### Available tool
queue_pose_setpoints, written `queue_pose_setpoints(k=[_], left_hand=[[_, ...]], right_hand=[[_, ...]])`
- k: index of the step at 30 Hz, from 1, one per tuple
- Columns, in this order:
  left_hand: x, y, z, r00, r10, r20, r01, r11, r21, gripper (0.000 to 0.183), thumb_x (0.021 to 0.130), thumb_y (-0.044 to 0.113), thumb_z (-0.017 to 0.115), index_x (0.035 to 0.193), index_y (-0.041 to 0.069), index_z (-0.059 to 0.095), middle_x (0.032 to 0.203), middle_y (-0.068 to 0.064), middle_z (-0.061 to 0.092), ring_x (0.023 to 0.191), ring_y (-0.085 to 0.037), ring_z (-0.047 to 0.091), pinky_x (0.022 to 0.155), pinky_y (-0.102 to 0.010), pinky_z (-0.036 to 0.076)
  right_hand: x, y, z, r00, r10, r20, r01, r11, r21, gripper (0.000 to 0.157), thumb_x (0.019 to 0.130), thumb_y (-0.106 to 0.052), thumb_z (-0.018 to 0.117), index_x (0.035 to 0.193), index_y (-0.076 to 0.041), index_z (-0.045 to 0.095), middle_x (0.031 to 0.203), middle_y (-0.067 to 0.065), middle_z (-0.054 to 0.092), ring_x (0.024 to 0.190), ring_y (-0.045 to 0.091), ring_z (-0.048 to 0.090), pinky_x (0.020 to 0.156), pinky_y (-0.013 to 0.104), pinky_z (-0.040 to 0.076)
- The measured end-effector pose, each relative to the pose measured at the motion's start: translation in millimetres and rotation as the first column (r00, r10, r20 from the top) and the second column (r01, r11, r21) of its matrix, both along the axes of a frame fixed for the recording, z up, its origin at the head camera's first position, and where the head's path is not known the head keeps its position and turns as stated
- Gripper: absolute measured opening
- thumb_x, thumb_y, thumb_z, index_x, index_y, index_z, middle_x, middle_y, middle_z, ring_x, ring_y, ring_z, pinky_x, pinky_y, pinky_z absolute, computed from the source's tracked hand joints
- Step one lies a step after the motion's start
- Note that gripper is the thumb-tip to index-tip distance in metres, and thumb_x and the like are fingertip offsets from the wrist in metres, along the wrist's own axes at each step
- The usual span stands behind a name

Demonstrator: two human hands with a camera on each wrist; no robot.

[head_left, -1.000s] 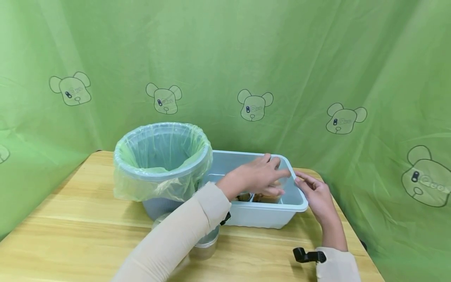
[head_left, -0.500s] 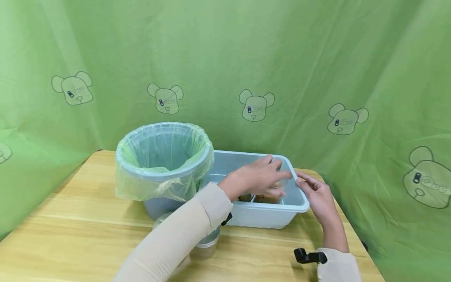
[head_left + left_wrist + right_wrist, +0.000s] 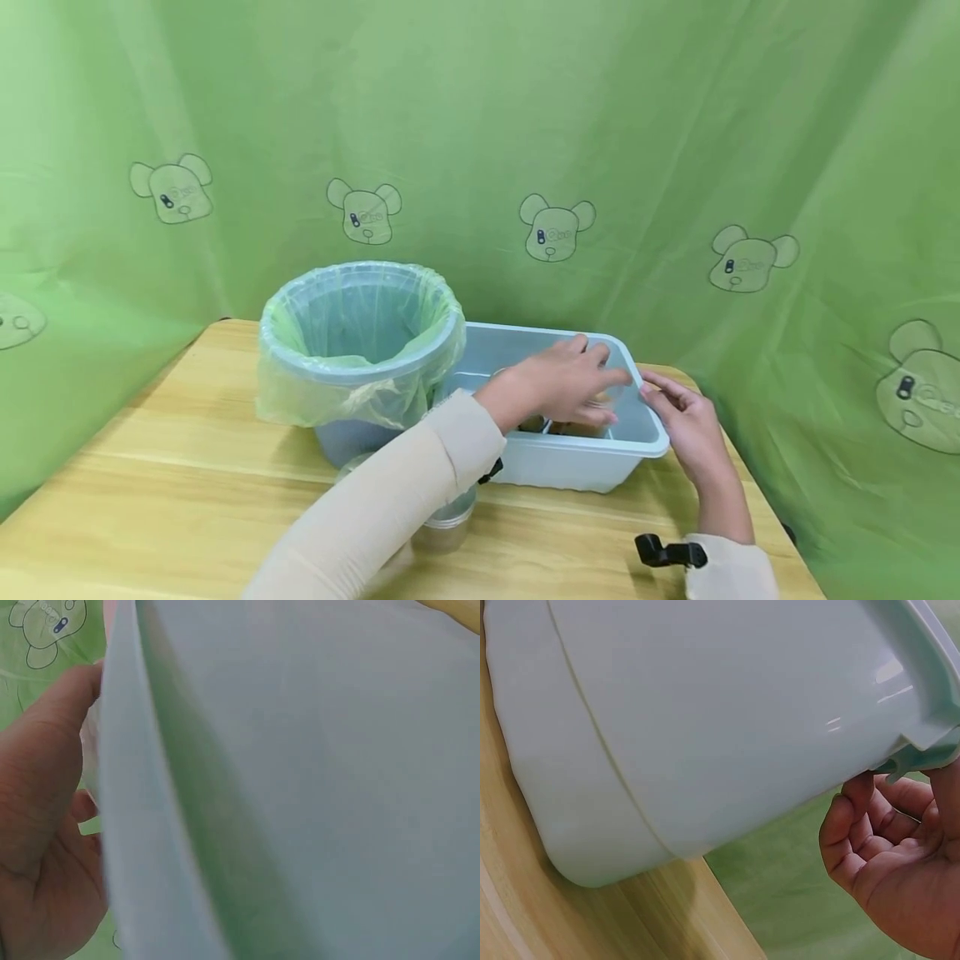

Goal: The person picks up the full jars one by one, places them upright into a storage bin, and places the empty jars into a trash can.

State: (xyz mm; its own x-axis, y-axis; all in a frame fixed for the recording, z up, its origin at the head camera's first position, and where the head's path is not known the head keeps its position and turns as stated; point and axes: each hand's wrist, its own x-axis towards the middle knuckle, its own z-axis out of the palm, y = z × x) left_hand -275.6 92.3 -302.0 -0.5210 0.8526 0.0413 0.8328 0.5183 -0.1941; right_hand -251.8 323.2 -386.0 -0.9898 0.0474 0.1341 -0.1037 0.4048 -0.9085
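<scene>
My left hand [image 3: 567, 383] reaches over the near side of a pale blue plastic tub [image 3: 570, 464]. Its fingers and thumb are bent round a clear container [image 3: 90, 754], mostly hidden by the hand. Below the palm, brown contents [image 3: 577, 429] show inside the tub. In the left wrist view the tub wall covers most of the picture, with the thumb and part of the palm at the left. My right hand [image 3: 692, 429] grips the tub's rim at its right end. The right wrist view shows its fingers [image 3: 859, 791] curled under the rim.
A round blue bin [image 3: 352, 442] with a green liner bag [image 3: 345, 392] stands left of the tub. Clear plastic cups [image 3: 446, 529] stand on the wooden table [image 3: 187, 500], partly behind my left sleeve. A green curtain [image 3: 450, 108] hangs behind and at both sides.
The whole head view has drifted slightly to the right. Both hands keep nearly the same place on the tub and the clear container, with little visible motion.
</scene>
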Motion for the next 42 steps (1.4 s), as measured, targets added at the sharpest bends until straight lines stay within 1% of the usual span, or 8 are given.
queue_pose_setpoints(k=[5,10,16,21,27,33,38,42], left_hand=[[3.6,1,3.8,1.000,0.018,0.004,-0.018,1.000,-0.010,0.065,0.090,0.067,0.037,0.147,0.036,0.030,0.130,0.002,0.041,0.107,-0.016,0.039,0.090,-0.029,0.036],[6.7,-3,10.0,0.999,0.045,0.029,-0.044,0.999,-0.020,0.068,0.089,0.068,0.039,0.148,0.037,0.026,0.140,0.000,0.036,0.119,-0.021,0.037,0.099,-0.032,0.035],[16.6,-12,27.6,0.998,0.061,0.004,-0.060,0.997,-0.044,0.065,0.091,0.066,0.034,0.148,0.037,0.025,0.141,0.001,0.036,0.118,-0.021,0.038,0.097,-0.035,0.037],[27.5,-23,45.4,0.997,0.073,-0.013,-0.073,0.997,-0.033,0.065,0.091,0.067,0.032,0.149,0.038,0.022,0.141,0.003,0.034,0.120,-0.019,0.036,0.099,-0.035,0.034],[38.4,-41,64.6,0.995,0.080,-0.060,-0.079,0.997,0.011,0.066,0.091,0.066,0.032,0.150,0.038,0.021,0.144,0.001,0.033,0.123,-0.020,0.036,0.100,-0.036,0.034],[47.7,-65,78.8,0.992,0.073,-0.098,-0.067,0.996,0.060,0.065,0.093,0.064,0.033,0.150,0.035,0.022,0.145,-0.002,0.032,0.121,-0.022,0.036,0.099,-0.037,0.036],[49.9,-85,86.3,0.991,0.060,-0.117,-0.045,0.991,0.122,0.064,0.093,0.062,0.037,0.149,0.031,0.027,0.143,-0.005,0.035,0.119,-0.024,0.038,0.096,-0.039,0.037],[50.8,-101,88.3,0.988,0.089,-0.123,-0.072,0.988,0.140,0.065,0.093,0.062,0.037,0.149,0.032,0.027,0.144,-0.004,0.035,0.122,-0.024,0.037,0.098,-0.039,0.036]], right_hand=[[-0.3,2,0.0,1.000,0.001,-0.014,-0.001,1.000,0.005,0.056,0.094,-0.045,0.053,0.139,-0.011,0.049,0.117,0.003,0.056,0.093,0.008,0.059,0.072,0.027,0.053],[-2.1,1,-2.0,1.000,-0.002,-0.020,0.002,1.000,-0.004,0.057,0.093,-0.044,0.055,0.138,-0.010,0.050,0.113,0.000,0.058,0.091,0.008,0.059,0.071,0.026,0.052],[-2.4,0,-2.4,1.000,-0.005,-0.022,0.005,1.000,-0.003,0.056,0.094,-0.044,0.055,0.138,-0.010,0.050,0.112,-0.002,0.058,0.091,0.007,0.059,0.070,0.025,0.052],[-2.8,1,-2.9,1.000,-0.001,-0.021,0.001,1.000,-0.012,0.055,0.094,-0.043,0.055,0.138,-0.011,0.050,0.112,-0.002,0.059,0.089,0.007,0.060,0.069,0.026,0.052],[-3.6,0,-4.2,1.000,-0.009,-0.021,0.009,1.000,-0.003,0.055,0.094,-0.044,0.055,0.138,-0.011,0.051,0.116,0.003,0.059,0.091,0.008,0.061,0.070,0.027,0.053],[-4.0,0,-4.6,1.000,-0.020,-0.023,0.021,1.000,0.016,0.055,0.093,-0.046,0.055,0.138,-0.013,0.051,0.122,0.010,0.057,0.094,0.009,0.060,0.072,0.027,0.053],[-3.1,0,-4.0,0.999,-0.027,-0.028,0.028,0.999,0.023,0.056,0.093,-0.046,0.054,0.137,-0.013,0.052,0.125,0.012,0.056,0.094,0.009,0.060,0.072,0.027,0.053],[-2.3,-1,-4.0,0.999,-0.032,-0.025,0.032,0.999,0.020,0.055,0.093,-0.045,0.055,0.137,-0.012,0.051,0.125,0.012,0.056,0.094,0.008,0.060,0.072,0.026,0.053]])
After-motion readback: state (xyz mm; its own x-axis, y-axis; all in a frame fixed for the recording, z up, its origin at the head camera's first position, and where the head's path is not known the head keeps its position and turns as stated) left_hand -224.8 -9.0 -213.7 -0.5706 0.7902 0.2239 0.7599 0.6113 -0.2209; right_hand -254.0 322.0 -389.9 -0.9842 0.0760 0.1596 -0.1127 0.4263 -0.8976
